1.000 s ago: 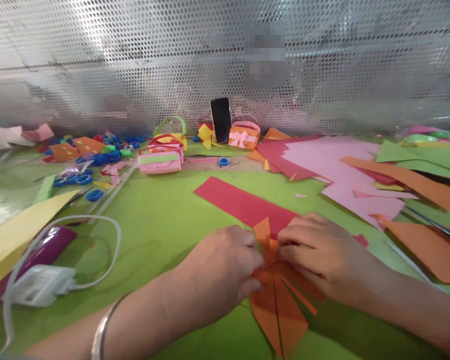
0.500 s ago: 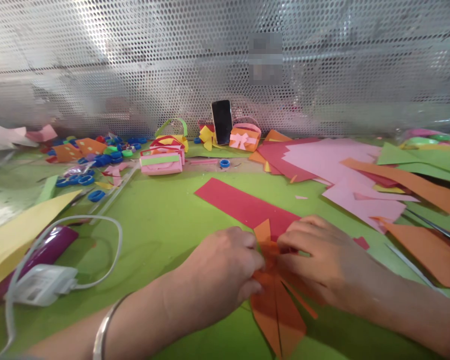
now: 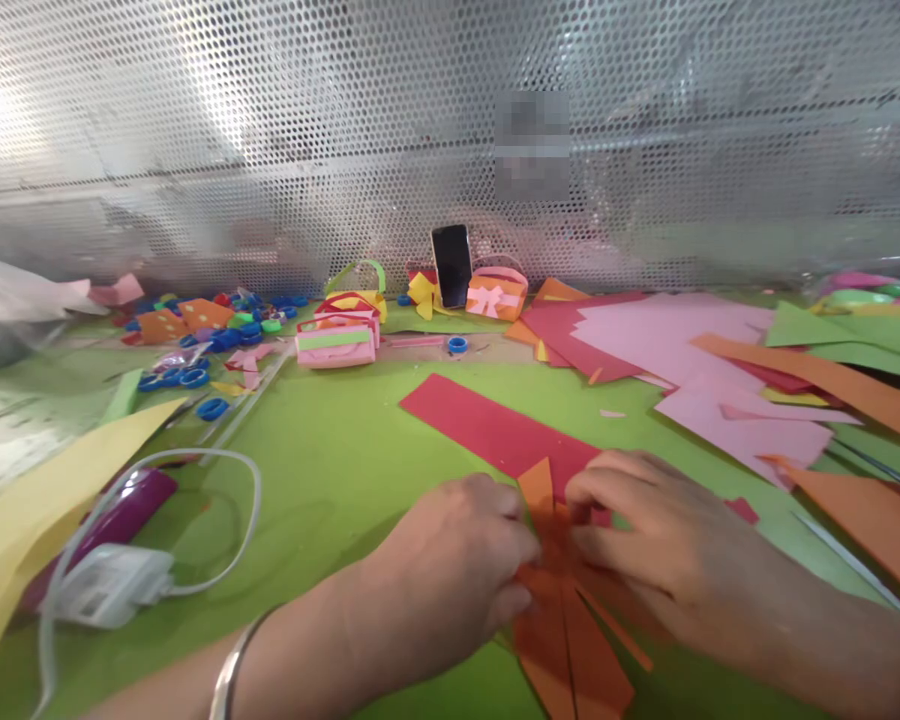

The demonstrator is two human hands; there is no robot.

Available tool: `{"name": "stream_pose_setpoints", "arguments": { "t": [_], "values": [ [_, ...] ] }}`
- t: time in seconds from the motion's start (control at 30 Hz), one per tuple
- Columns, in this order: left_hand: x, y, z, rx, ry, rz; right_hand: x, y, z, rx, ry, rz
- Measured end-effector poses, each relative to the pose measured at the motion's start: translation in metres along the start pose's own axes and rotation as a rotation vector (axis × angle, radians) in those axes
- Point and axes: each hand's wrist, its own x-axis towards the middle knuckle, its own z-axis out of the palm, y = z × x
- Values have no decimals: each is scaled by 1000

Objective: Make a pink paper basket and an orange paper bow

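Observation:
Between my two hands lies an orange paper cut-out [image 3: 574, 655] with several pointed strips, low on the green table. My left hand [image 3: 469, 560] is closed, its fingertips pinching the left side of the cut-out's middle. From the other side my right hand [image 3: 645, 530] bends its fingers onto the same middle, thumb and fingers gripping the paper there. The exact contact is partly covered by the fingers. A long red paper strip [image 3: 487, 425] lies flat just behind, and one orange point overlaps it.
Pink paper sheets [image 3: 667, 335] and orange pieces [image 3: 862, 520] cover the right side, with scissors [image 3: 877, 465] among them. Small paper handbags [image 3: 337, 345] and a phone [image 3: 451, 265] stand at the back. Left are a white plug [image 3: 109, 585], a purple object [image 3: 131, 510] and blue rings [image 3: 214, 409].
The whole view has shifted slightly, so everything appears a little lower and further right. Both hands stay at the middle of the orange cut-out, with barely any change in their hold.

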Motion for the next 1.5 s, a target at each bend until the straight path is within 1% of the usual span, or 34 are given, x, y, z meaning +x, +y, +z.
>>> {"name": "stream_pose_setpoints", "arguments": {
  "t": [0.23,0.4,0.5,0.57,0.63,0.7,0.77,0.83,0.87,0.9,0.93,1.03,1.07,1.1,1.13,1.27,1.37,1.5],
  "values": [
    [1,-1,1,2,-14,10,1,1,-2,-124,-44,-60],
    [-1,-2,3,18,36,35,2,-3,4,-187,-51,-52],
    [-1,-3,5,20,53,33,6,-6,-2,-91,5,13],
    [0,-2,6,20,58,19,9,-4,-12,-50,102,71],
    [2,0,7,-19,87,-16,11,1,-21,-93,197,114],
    [3,1,7,-93,170,-64,11,9,-28,-171,238,156],
    [3,0,5,-143,310,-89,9,18,-33,-196,222,234],
    [3,-4,2,-131,447,-68,7,26,-38,-159,168,354],
    [3,-6,2,-110,491,-40,6,28,-41,-132,122,411],
    [3,-9,2,-86,505,0,6,30,-44,-108,53,460],
    [3,-12,4,-61,489,40,5,30,-47,-85,-47,497],
    [5,-18,11,-11,359,117,2,25,-53,-19,-441,546],
    [6,-19,13,-9,323,120,0,23,-52,3,-535,553],
    [7,-19,14,-13,300,111,-2,22,-51,23,-586,554],
    [8,-18,14,-20,287,93,-4,20,-48,45,-602,547],
    [7,-13,7,-5,269,29,-9,16,-42,144,-568,479],
    [5,-11,2,10,227,67,-7,9,-40,173,-507,421],
    [3,-10,2,-76,170,118,-6,0,-35,192,-423,375]
  ]
}}
